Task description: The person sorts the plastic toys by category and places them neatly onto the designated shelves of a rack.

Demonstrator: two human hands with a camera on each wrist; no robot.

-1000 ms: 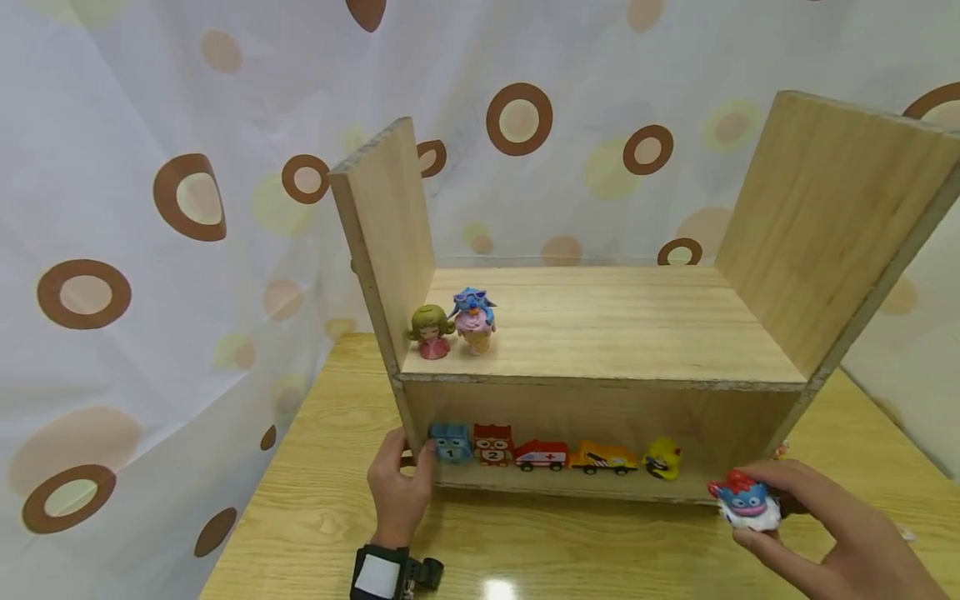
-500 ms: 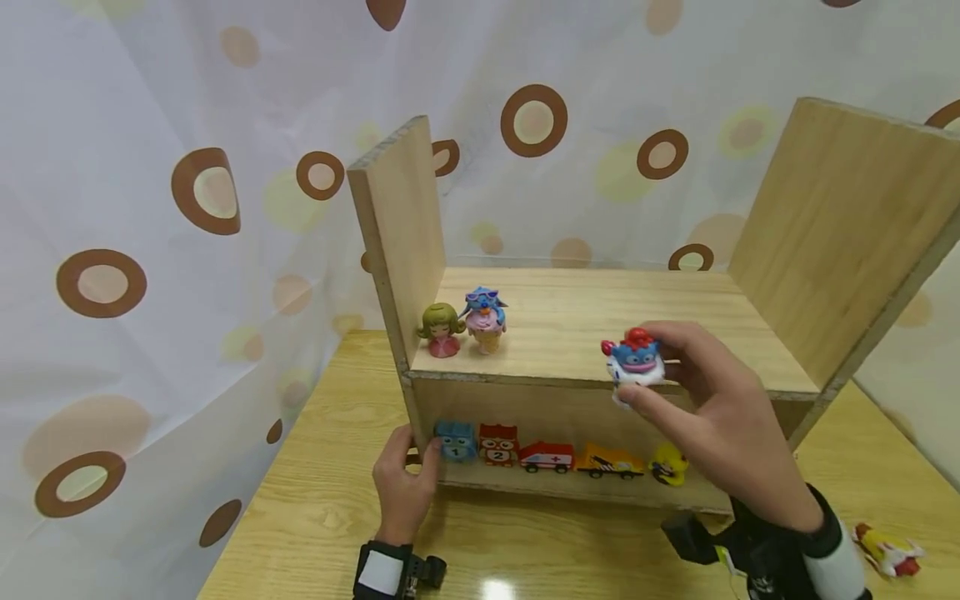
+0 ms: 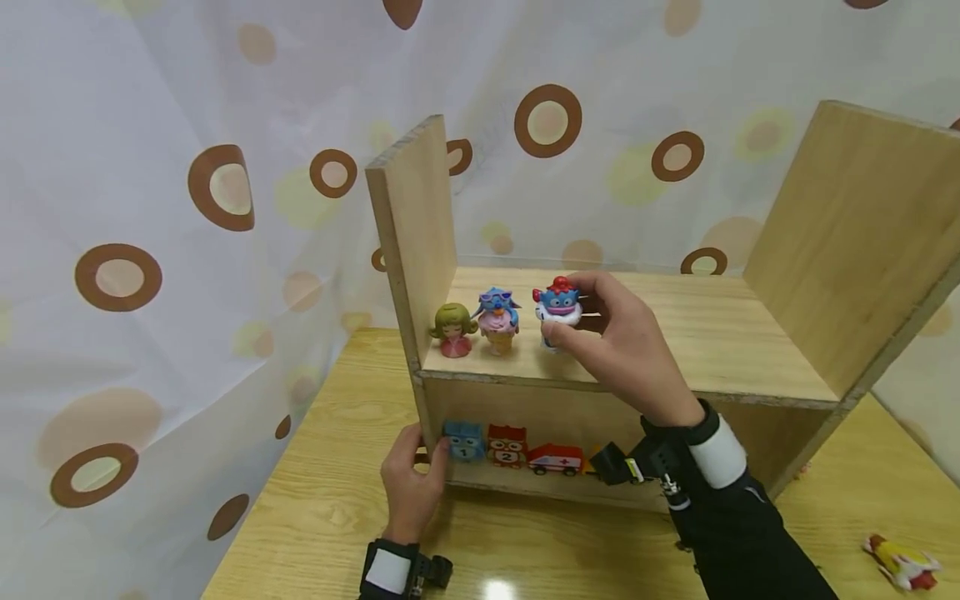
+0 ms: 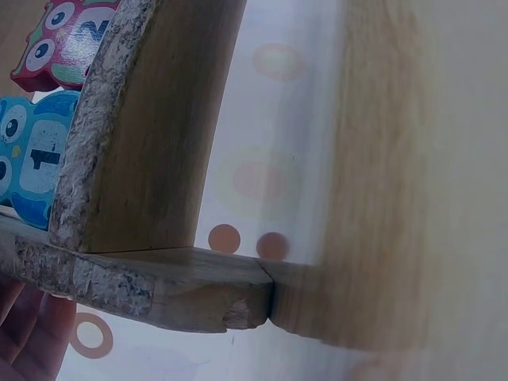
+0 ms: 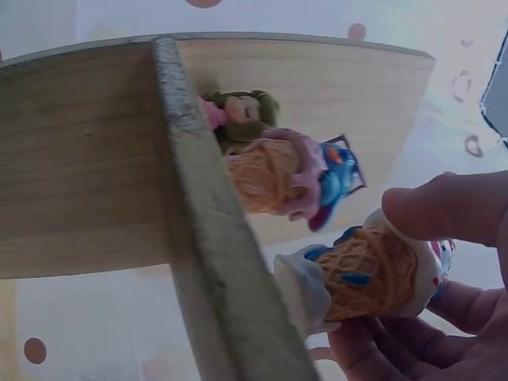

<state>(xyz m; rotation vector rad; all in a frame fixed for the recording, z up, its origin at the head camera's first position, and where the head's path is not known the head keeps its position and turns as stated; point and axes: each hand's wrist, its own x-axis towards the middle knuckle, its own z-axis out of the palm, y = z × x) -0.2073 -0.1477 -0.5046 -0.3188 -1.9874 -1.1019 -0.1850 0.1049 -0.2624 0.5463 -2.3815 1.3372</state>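
My right hand (image 3: 626, 342) pinches an ice-cream-cone figurine (image 3: 559, 302) with a blue face, red top and white collar, over the upper board of a wooden shelf (image 3: 750, 379). In the right wrist view its waffle cone (image 5: 370, 274) and white base show beside the board's front edge. To its left stand a blue-topped pink ice-cream figurine (image 3: 498, 323) and a green-haired girl figurine (image 3: 453, 332). My left hand (image 3: 412, 487) grips the lower left side panel, thumb by the blue number 1 owl block (image 3: 463, 442); its fingers (image 4: 36, 337) lie along the panel's outer face.
On the lower level stand a red number 2 owl block (image 3: 507, 446) and a red toy ambulance (image 3: 556, 459); my right wrist camera covers what lies further right. A yellow, white and red toy (image 3: 902, 562) lies on the table (image 3: 300, 500) at right.
My right hand has carried the ice-cream-cone figurine from the shelf's lower right, up and leftward over the upper board. My left hand keeps its grip on the panel; the head view has shifted slightly.
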